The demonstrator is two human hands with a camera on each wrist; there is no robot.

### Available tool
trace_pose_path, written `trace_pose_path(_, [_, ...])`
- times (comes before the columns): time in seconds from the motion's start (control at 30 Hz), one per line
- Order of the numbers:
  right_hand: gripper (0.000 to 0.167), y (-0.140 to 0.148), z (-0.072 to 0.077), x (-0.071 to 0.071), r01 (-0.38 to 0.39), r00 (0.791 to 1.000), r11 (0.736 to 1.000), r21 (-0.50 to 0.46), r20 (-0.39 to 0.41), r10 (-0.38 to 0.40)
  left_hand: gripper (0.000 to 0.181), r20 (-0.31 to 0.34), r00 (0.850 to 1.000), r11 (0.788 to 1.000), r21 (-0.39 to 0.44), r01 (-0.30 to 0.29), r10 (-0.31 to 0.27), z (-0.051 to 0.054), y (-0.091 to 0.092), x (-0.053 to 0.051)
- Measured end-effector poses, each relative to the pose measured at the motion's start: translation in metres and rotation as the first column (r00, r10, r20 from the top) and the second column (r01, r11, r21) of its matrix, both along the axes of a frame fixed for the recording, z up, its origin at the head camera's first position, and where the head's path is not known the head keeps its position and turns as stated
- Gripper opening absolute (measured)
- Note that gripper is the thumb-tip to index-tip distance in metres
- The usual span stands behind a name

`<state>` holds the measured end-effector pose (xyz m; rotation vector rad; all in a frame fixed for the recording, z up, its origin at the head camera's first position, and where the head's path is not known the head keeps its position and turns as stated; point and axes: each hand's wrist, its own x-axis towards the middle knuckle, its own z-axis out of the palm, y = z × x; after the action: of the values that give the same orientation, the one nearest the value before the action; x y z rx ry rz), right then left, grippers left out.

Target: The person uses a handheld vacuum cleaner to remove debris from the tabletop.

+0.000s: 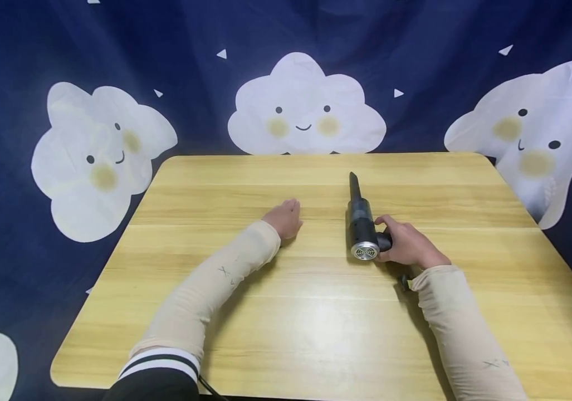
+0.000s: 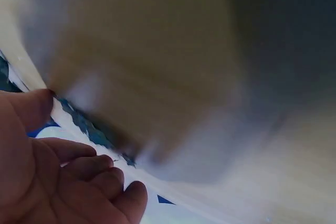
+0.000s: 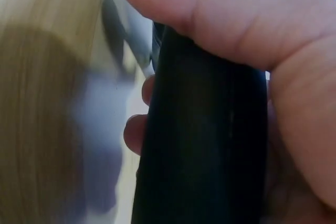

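Observation:
My right hand [image 1: 408, 244] grips the black handle of a handheld vacuum cleaner [image 1: 362, 225] right of the table's middle. Its narrow nozzle [image 1: 355, 186] points to the far edge, and the round silver vent [image 1: 365, 251] faces me. Whether the body touches the tabletop is unclear. In the right wrist view the thumb lies across the dark handle [image 3: 199, 129], with fingertips [image 3: 135, 134] showing on its other side. To the left of the vacuum, my left hand [image 1: 286, 218] is over the table, holding nothing. The left wrist view shows its fingers [image 2: 84, 166] loosely bent, palm visible.
A light wooden table [image 1: 326, 328] with rounded corners spans the space before me. Behind it hangs a dark blue cloth [image 1: 195, 33] printed with smiling clouds. A small black piece [image 1: 404, 282] shows beside my right wrist. A dark cord [image 1: 210, 387] runs by the left sleeve.

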<state>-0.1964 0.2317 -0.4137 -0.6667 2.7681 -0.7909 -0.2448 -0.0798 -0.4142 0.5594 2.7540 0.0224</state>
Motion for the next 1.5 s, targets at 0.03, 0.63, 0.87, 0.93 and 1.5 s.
trace_pose_path(0.03, [0.077,0.000,0.000,-0.001,0.004,1.000,1.000,-0.001,0.008,-0.004,0.050,-0.006,1.000,1.000,-0.011,-0.019,0.019,0.000,-0.001,-0.001])
trace_pose_path(0.63, [0.075,0.003,0.002,-0.003,0.002,0.997,0.999,0.032,0.071,-0.004,0.015,-0.250,0.964,0.987,0.154,-0.051,0.089,-0.002,-0.005,-0.019])
trace_pose_path(0.87, [0.073,0.004,0.002,-0.001,0.001,0.997,0.999,0.035,0.074,-0.004,0.011,-0.172,0.984,0.979,0.202,-0.018,0.053,0.001,-0.008,-0.019])
trace_pose_path(0.93, [0.073,0.005,0.001,-0.001,0.004,0.998,0.999,0.035,0.068,-0.006,0.009,-0.156,0.987,0.978,0.207,-0.009,0.042,0.001,-0.009,-0.018])
trace_pose_path(1.5, [0.072,0.007,0.012,0.003,-0.062,0.992,0.997,-0.038,0.106,0.066,0.028,-0.300,0.945,0.971,0.231,-0.056,0.126,0.020,-0.007,-0.009])
